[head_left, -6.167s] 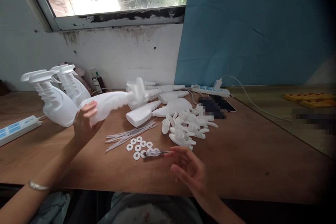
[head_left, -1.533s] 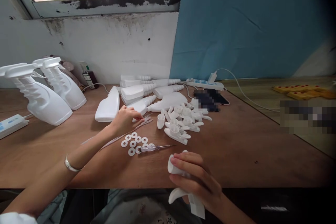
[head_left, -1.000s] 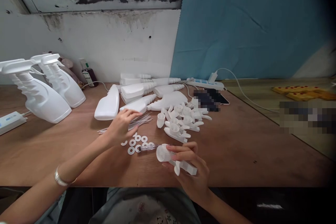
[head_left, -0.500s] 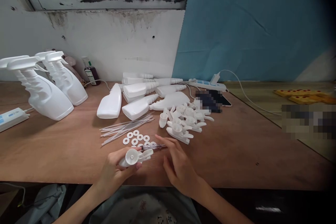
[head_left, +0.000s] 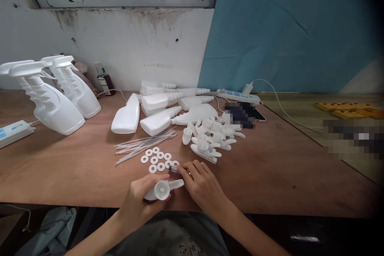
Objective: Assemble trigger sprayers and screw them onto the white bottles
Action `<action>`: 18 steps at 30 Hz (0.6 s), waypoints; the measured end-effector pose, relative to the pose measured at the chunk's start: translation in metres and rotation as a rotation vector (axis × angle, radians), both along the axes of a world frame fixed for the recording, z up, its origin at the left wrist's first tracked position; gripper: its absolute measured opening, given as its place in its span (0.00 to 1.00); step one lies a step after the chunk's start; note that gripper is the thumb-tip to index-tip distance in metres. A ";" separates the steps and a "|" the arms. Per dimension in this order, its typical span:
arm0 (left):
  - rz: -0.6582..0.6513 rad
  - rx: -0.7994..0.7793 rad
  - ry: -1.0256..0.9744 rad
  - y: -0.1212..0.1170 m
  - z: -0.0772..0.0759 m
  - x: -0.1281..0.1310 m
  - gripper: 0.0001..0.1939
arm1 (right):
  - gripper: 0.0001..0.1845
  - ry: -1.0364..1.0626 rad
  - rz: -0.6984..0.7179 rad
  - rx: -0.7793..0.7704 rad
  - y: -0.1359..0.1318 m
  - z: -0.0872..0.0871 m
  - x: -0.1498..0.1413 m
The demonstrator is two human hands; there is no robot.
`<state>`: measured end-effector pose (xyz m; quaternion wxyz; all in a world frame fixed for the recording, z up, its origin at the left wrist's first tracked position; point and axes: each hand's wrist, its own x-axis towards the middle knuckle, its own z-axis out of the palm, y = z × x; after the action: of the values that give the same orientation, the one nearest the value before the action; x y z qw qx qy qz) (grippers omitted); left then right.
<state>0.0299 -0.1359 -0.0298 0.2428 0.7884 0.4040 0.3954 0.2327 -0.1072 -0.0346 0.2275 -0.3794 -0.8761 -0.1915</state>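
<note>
My left hand is closed around a white spray trigger head, its round cup facing up at me and its lever pointing right. Between the fingers of my right hand is a slim clear rod-like piece. Only part of that piece shows, so its exact kind is unclear. White ring washers lie flat just beyond my hands. More white trigger heads are heaped past my right hand. Thin white dip tubes lie in a loose bundle behind the washers.
White bottles lie piled near the wall, and one stands in front. Assembled spray bottles stand at left. Power strips sit at left and back right. A phone and dark bottle are at the back.
The trigger head has shifted right and toward me, its cup turned up. My right fingers have closed on the clear piece, which earlier lay across between both hands.
</note>
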 end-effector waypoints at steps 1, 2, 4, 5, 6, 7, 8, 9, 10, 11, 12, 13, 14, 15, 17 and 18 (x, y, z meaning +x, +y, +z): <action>0.011 -0.007 0.003 0.000 0.000 0.001 0.14 | 0.12 0.003 -0.020 -0.011 -0.001 0.000 0.000; 0.025 -0.020 0.009 0.000 0.001 0.003 0.13 | 0.11 0.008 -0.039 -0.030 -0.003 0.001 0.001; 0.054 -0.050 0.021 0.000 0.002 0.006 0.11 | 0.10 0.011 -0.055 -0.082 -0.005 0.002 0.003; 0.065 -0.060 0.024 0.000 0.002 0.007 0.10 | 0.11 0.006 -0.052 -0.098 -0.006 0.002 0.004; 0.070 -0.070 0.025 0.000 0.003 0.008 0.10 | 0.11 -0.004 -0.042 -0.104 -0.007 0.003 0.005; 0.069 -0.078 0.025 0.000 0.003 0.009 0.10 | 0.11 -0.016 -0.027 -0.099 -0.007 0.004 0.007; 0.068 -0.086 0.023 0.000 0.002 0.009 0.09 | 0.12 -0.026 -0.010 -0.085 -0.006 0.005 0.008; 0.068 -0.091 0.018 0.000 0.002 0.009 0.09 | 0.12 -0.027 0.006 -0.068 -0.006 0.008 0.009; 0.072 -0.094 0.014 0.000 0.001 0.009 0.09 | 0.12 -0.016 0.021 -0.050 -0.006 0.011 0.011; 0.077 -0.098 0.013 0.000 0.001 0.009 0.09 | 0.12 0.012 0.036 -0.033 -0.006 0.015 0.013; 0.084 -0.103 0.013 0.000 0.000 0.009 0.09 | 0.11 0.059 0.051 -0.020 -0.007 0.020 0.015; 0.087 -0.105 0.013 0.000 -0.001 0.008 0.09 | 0.11 0.127 0.067 -0.007 -0.010 0.025 0.017; 0.087 -0.110 0.013 0.000 -0.001 0.008 0.09 | 0.12 0.218 0.085 0.010 -0.014 0.030 0.019; 0.082 -0.117 0.012 0.000 -0.002 0.009 0.09 | 0.15 0.324 0.110 0.004 -0.019 0.034 0.021; 0.066 -0.130 0.001 -0.001 -0.002 0.010 0.09 | 0.22 0.602 0.161 -0.020 -0.031 0.040 0.023; 0.059 -0.134 -0.005 -0.001 -0.002 0.011 0.09 | 0.24 0.750 0.190 -0.020 -0.038 0.041 0.024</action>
<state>0.0408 -0.1373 -0.0316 0.2841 0.7572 0.4520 0.3764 0.2562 -0.1449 0.0067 0.5450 -0.3426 -0.7652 -0.0088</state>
